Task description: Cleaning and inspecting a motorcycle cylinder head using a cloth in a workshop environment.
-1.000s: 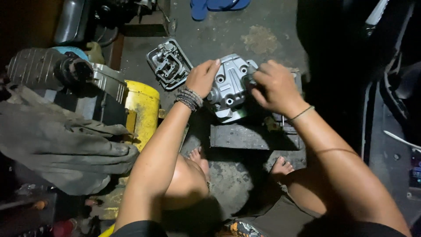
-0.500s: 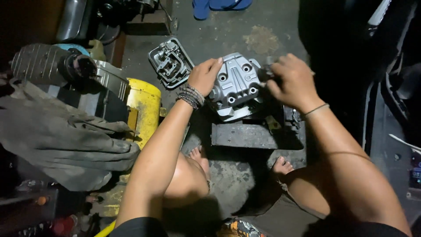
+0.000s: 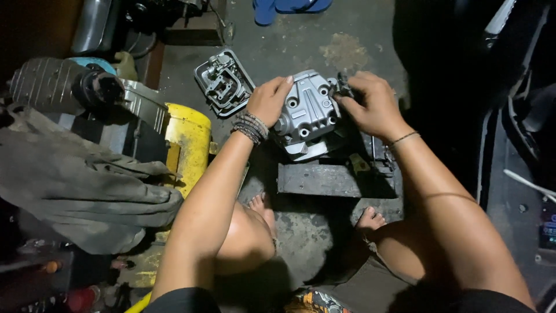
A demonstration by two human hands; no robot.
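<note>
Dim overhead light, black shadowed edges, sharp centre

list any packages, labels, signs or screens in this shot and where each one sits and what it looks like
Screen or lit panel: far right edge, low on a dark unit; small, dark with a faint blue and red glow; too dim to tell more.
No packages, labels or signs show clearly elsewhere: not on the grey metal engine cover held between the left hand and right hand, nor on the yellow tank on the left.
</note>
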